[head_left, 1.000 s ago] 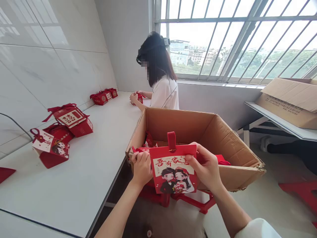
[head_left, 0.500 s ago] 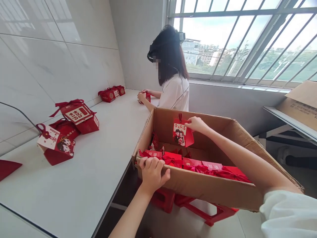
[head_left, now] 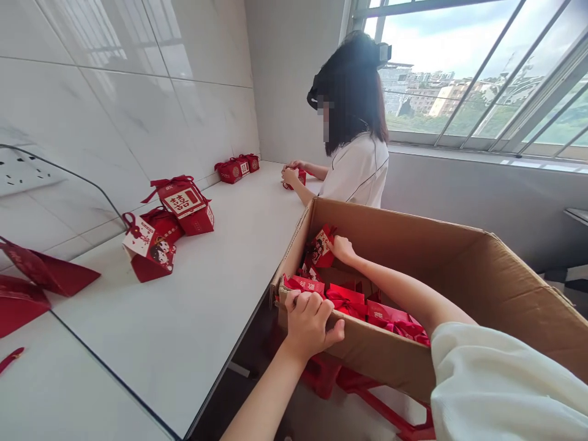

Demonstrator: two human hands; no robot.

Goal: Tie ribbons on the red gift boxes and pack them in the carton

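Observation:
My right hand is closed on a red gift box with a cartoon couple printed on it. The box is tilted, down inside the far left corner of a large cardboard box. Over the near wall of that cardboard box, my left hand has its fingers curled, gripping the edge. Along the inside of the near wall sits a row of red gift boxes with ribbons. My right forearm hides part of the inside.
On the white table several red gift boxes stand by the tiled wall, more at its far end. A co-worker there handles a red box. Red stools stand under the carton.
My right hand has lowered the gift box leftward into the carton's far left corner, tilting it. My left hand keeps its grip on the near edge. The view has turned left.

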